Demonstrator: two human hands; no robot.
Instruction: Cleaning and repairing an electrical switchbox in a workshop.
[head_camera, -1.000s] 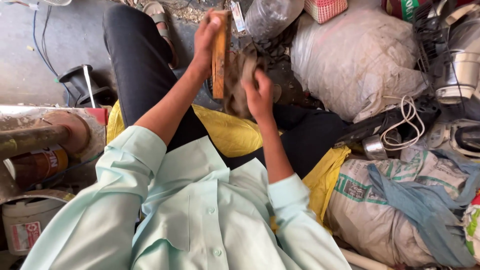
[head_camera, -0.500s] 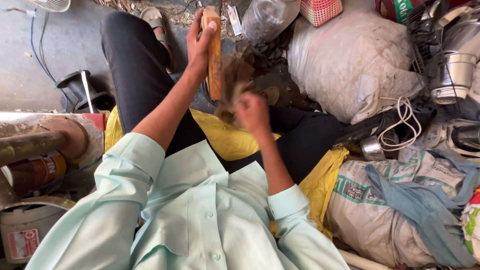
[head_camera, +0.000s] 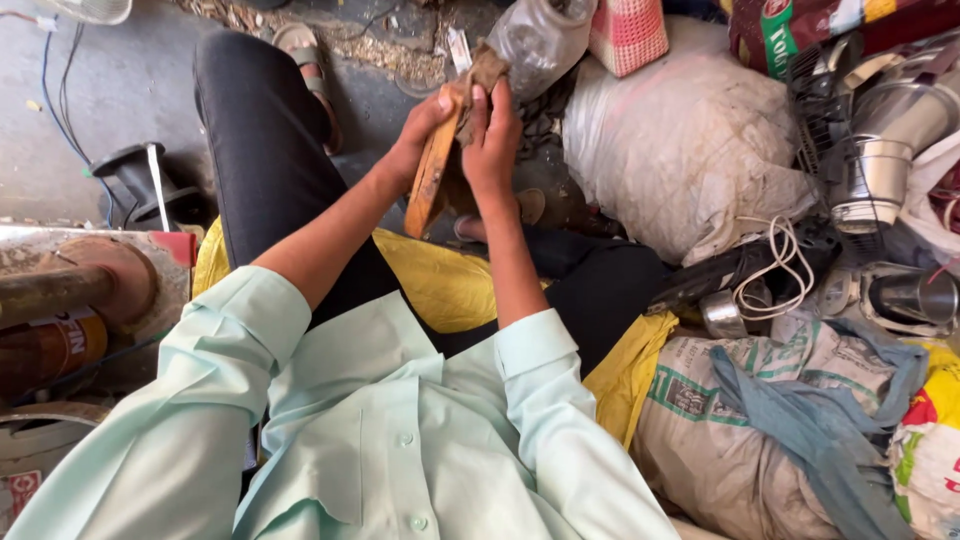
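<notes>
Flat wooden piece (head_camera: 430, 185) held up over lap, long axis near upright, top leaning right. Left hand (head_camera: 425, 135) fingers clamped on its left edge; right hand (head_camera: 492, 140) presses brown rag (head_camera: 483, 75) against its right face, fingers closed

Sacks (head_camera: 690, 150) right of hands (head_camera: 465, 135)

The right hand (head_camera: 492, 140) hides much of the brown cloth (head_camera: 487, 72); the metal pots (head_camera: 880, 170) at three o'clock run off the frame.
</notes>
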